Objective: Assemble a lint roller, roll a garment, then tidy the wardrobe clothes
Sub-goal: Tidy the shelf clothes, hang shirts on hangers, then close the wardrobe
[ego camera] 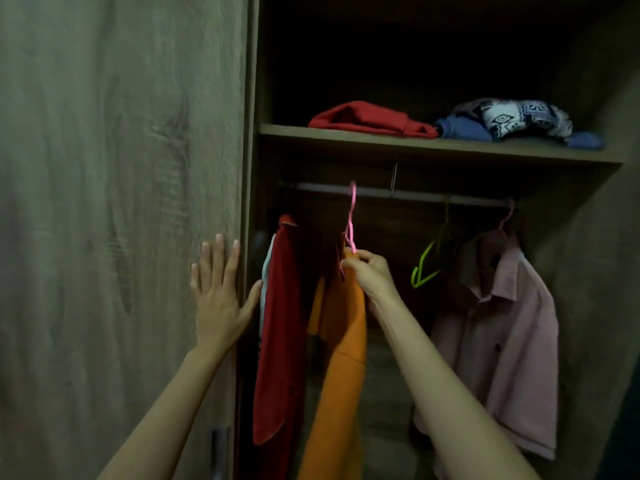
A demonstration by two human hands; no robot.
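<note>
The right hand (pixel 367 271) is closed on the neck of a pink hanger (pixel 350 223), fingers and thumb pinching it just under the hook. The hook reaches up to the rail (pixel 415 195), though I cannot tell whether it sits on it. An orange garment (pixel 343 375) hangs down from the hanger, below the hand. Just to its left a red garment (pixel 282 323) hangs against it. The left hand (pixel 218 292) lies flat on the wardrobe door (pixel 104 168), fingers straight and spread, the thumb at the door's edge. To the right on the rail are an empty green hanger (pixel 427 268) and, beside it, a pink shirt (pixel 502 323). On the shelf (pixel 381 142) above lie a red cloth (pixel 367 121), a blue garment (pixel 460 128) and a patterned knit (pixel 512 117) on top of the blue one
</note>
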